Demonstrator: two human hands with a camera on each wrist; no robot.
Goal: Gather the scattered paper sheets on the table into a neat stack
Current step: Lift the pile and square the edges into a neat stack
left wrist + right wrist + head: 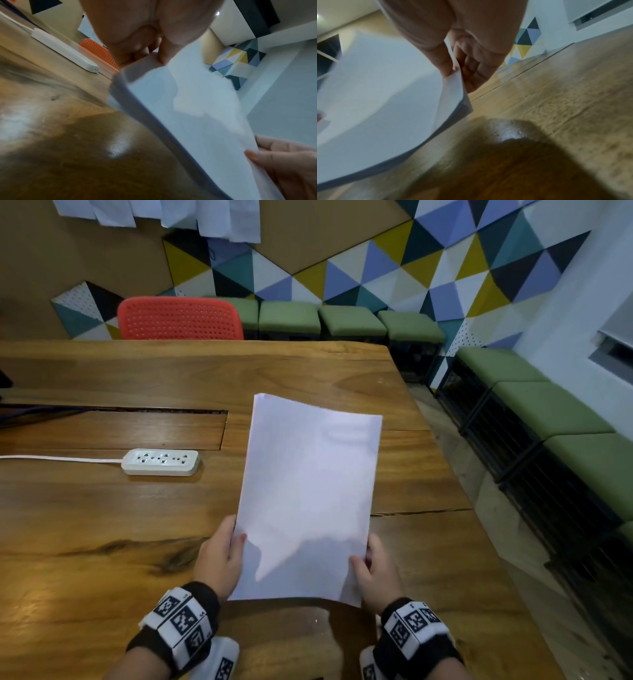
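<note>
A stack of white paper sheets (pixel 308 494) is held up off the wooden table (pixel 102 508), its far end tilted away from me. My left hand (pixel 222 556) grips the stack's lower left edge, thumb on top. My right hand (pixel 373 570) pinches the lower right edge, thumb on the top sheet. In the left wrist view the paper stack (pixel 197 115) bows downward under the left hand (pixel 145 33), with the right hand (pixel 283 166) at its far corner. The right wrist view shows the right hand (pixel 460 54) with thumb and fingers clamping the paper stack (pixel 385 101) at its corner.
A white power strip (pixel 161 462) with its cord lies on the table to the left, beside a long recessed slot (pixel 113 412). A red perforated chair (pixel 178 318) stands behind the table. Green benches (pixel 534 402) line the wall on the right.
</note>
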